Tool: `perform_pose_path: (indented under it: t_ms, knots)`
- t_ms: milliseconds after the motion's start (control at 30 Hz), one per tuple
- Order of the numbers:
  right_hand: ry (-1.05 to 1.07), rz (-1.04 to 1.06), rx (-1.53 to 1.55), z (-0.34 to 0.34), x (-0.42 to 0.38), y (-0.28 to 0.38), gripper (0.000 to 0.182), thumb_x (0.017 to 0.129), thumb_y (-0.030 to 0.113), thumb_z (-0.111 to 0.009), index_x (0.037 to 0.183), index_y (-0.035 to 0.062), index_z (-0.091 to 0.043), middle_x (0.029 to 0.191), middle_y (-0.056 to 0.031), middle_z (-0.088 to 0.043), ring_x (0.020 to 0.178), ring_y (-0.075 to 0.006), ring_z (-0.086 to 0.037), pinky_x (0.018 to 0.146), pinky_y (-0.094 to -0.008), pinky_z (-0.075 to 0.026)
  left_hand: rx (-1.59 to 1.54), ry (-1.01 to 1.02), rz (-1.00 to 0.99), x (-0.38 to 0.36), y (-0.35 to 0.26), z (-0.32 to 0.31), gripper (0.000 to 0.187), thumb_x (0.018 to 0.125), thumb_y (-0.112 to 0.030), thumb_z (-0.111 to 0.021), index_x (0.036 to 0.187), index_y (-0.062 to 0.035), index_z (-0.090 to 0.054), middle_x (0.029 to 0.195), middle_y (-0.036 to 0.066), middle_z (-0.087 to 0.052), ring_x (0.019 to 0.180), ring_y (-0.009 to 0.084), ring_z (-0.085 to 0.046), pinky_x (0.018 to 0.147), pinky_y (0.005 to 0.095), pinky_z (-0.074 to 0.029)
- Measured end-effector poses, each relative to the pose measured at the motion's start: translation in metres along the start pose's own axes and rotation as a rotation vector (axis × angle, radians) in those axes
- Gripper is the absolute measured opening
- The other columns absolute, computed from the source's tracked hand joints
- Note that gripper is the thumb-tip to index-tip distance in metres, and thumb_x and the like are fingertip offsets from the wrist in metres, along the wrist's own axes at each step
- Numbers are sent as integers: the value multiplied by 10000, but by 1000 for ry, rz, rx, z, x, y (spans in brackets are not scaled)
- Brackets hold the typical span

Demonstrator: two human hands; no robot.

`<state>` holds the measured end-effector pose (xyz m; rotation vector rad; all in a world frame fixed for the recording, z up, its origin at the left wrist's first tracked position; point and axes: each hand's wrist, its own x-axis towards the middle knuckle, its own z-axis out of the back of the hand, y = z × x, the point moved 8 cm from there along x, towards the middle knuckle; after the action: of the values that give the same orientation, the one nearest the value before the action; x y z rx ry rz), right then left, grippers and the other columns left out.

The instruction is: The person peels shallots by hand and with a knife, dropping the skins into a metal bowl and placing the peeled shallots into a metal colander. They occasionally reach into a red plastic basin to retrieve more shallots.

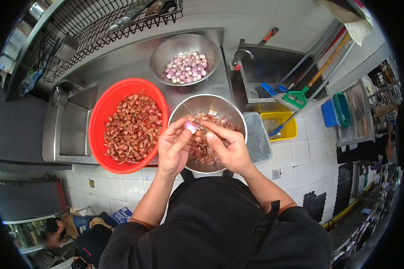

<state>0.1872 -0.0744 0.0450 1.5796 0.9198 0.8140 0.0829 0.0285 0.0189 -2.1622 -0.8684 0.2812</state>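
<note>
My left hand (174, 145) is closed, pinching a partly peeled shallot (191, 127) with pale purple flesh between thumb and fingers. My right hand (226, 145) is curled close beside it, thumb and index finger pointing at the shallot. A thin knife blade (186, 107) sticks up and left between the hands; its handle seems hidden in my right fingers. Both hands are above a steel bowl (241, 120) containing loose brown skins (206, 152). To the left, a red basin (95, 127) is full of unpeeled shallots (132, 127). Behind, a steel colander (159, 54) contains peeled shallots (186, 67).
A sink (78, 121) lies left of the basin, and a wire rack (90, 33) hangs above. On the right are a deep sink (256, 67), a clear plastic bin (258, 139), a yellow bin (289, 130) and leaning broom handles (330, 58). A person (92, 242) is at lower left.
</note>
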Motion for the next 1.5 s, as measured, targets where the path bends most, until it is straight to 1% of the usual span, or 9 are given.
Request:
perform_pose_path:
  t_ms: [333,500,633,1000,1067,1333,1400,1467,1500]
  knots:
    - [37,199,-128,-10,-1,12,323,982,59,-555,1284,-49,-595,1202,-150,-661,1122,-121,-582,953,-272,-465,177,5,-53,-4,-6,4,347,910,51,-620,1253,51,-574,1168,142,-656,1037,178,-648,892,328,-541]
    - [9,-151,149,-1,1,-21,323,1002,123,-556,1282,-31,-607,803,-22,-641,684,-36,-552,588,-199,-448,20,27,28,-2,-7,3,353,928,23,-598,1277,55,-556,1161,155,-657,1021,192,-654,878,324,-541]
    - [-35,-103,115,0,7,-15,343,1008,144,-549,1296,-37,-591,671,33,-531,551,-17,-424,480,-196,-336,-77,14,97,0,-5,7,357,940,4,-584,1291,54,-542,1152,163,-660,1024,200,-653,880,323,-535]
    - [3,107,30,-20,-5,-5,395,991,52,-543,1367,-62,-504,1281,-117,-612,1074,-85,-571,881,-216,-475,163,-80,-100,-3,-10,11,298,902,64,-636,1192,54,-573,1112,147,-667,972,174,-671,878,283,-543]
    - [4,172,-45,-17,-2,0,378,993,63,-545,1348,-65,-523,1247,-129,-637,1142,-98,-549,910,-218,-466,212,-70,-147,-3,-12,10,314,895,75,-637,1201,58,-564,1106,151,-667,970,180,-675,874,288,-549]
    - [-135,-65,45,10,2,-21,356,991,91,-572,1317,-50,-564,748,56,-565,639,-25,-496,564,-224,-426,-18,-30,38,1,-10,16,321,947,22,-579,1265,21,-541,1212,177,-634,1012,218,-667,842,309,-563]
    - [-159,-22,18,15,6,-26,310,1006,156,-547,1211,-67,-615,698,5,-568,610,-63,-522,552,-262,-427,-63,-11,75,2,-9,18,317,957,5,-569,1273,13,-540,1247,181,-619,1025,224,-661,845,315,-558]
    - [62,-107,-531,15,13,-46,318,1014,211,-503,1033,-77,-636,687,-142,-618,600,-233,-613,588,-364,-478,-141,12,108,3,-7,18,315,958,-5,-573,1272,7,-545,1237,159,-616,1036,220,-644,868,320,-534]
    - [102,-15,-748,17,14,-53,326,1009,224,-461,895,-55,-585,726,-273,-614,694,-428,-631,653,-478,-489,-142,11,109,2,-5,21,315,958,-5,-573,1272,7,-545,1237,159,-616,1036,220,-644,868,320,-534]
